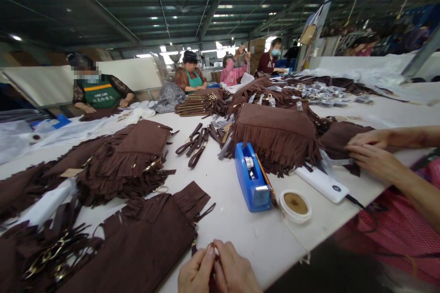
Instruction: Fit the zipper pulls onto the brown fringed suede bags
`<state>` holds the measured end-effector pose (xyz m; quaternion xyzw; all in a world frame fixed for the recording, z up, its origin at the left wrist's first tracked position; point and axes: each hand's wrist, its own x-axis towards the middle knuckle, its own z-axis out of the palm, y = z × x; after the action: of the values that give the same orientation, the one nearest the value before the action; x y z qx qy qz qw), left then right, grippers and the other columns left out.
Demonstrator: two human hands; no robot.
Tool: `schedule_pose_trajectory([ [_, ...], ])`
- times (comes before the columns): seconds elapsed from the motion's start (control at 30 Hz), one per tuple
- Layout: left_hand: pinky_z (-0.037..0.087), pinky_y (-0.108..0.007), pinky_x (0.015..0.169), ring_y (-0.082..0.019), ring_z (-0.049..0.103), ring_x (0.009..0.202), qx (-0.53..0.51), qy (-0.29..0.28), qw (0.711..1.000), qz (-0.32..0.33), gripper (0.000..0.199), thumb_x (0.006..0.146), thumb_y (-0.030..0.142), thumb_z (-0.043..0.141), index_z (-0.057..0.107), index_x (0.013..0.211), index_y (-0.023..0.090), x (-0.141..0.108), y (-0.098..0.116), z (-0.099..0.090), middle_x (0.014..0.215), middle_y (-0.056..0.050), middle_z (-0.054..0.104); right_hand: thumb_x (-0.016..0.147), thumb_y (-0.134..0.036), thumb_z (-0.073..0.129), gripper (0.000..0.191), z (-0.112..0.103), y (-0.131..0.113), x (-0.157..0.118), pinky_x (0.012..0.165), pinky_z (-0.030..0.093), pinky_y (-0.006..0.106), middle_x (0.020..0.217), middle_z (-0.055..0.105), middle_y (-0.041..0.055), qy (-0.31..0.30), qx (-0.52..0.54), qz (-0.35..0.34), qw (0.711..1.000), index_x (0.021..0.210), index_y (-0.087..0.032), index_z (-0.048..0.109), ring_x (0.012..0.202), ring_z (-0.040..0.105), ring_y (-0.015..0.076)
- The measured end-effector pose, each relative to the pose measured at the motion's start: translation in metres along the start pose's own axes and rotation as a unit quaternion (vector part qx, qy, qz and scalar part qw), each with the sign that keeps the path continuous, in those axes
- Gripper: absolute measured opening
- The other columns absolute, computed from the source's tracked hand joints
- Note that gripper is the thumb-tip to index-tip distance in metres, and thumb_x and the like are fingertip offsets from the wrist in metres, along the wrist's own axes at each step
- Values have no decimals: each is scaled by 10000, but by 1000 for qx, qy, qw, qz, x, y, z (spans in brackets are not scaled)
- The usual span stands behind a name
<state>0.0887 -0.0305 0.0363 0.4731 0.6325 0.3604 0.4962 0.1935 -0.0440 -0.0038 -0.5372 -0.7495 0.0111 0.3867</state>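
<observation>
At the near edge of the white table, my left hand (196, 269) and my right hand (234, 266) meet fingertip to fingertip. Both are closed in a pinch around something small and reddish-brown, mostly hidden by the fingers. Just left of them lies a dark brown fringed bag (144, 238), flat, with a strap end and a gold clasp by my left hand. Beyond my hands stands a blue tape dispenser (253, 183) with a roll in it. To its right sits a round white tub (295, 205) of brownish paste, with a thin string beside it.
Stacked fringed bags (137, 151) and a larger pile (275, 132) cover much of the table (220, 219). Wrist straps (195, 144) lie between them. A white device (323, 183) with a black cable rests at right, near a co-worker's hands (373, 153). Several people sit farther back.
</observation>
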Motion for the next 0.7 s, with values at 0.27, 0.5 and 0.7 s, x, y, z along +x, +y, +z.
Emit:
schedule_pose_trajectory([
  [0.27,323,-234,510,-111,347,498,14,12,999,38,554,600,721,518,524,496,177,-2,18,4,480,43,390,914,-206,261,182,-9,-4,10,506,446,216,704,593,8,-11,56,47,997,904,-206,443,566,597,133],
  [0.5,366,-230,505,-109,384,468,8,26,998,55,509,665,663,520,538,507,179,-6,16,9,445,54,394,880,-224,357,147,-13,-4,14,540,409,202,707,605,-13,-38,114,126,985,820,-220,491,598,588,116],
  [0.7,432,-345,783,-251,570,913,328,177,878,300,389,841,434,388,632,930,144,18,-3,-24,964,-122,647,824,-182,306,209,-10,-1,13,544,393,231,695,587,-3,22,134,177,975,828,-205,514,584,561,126],
])
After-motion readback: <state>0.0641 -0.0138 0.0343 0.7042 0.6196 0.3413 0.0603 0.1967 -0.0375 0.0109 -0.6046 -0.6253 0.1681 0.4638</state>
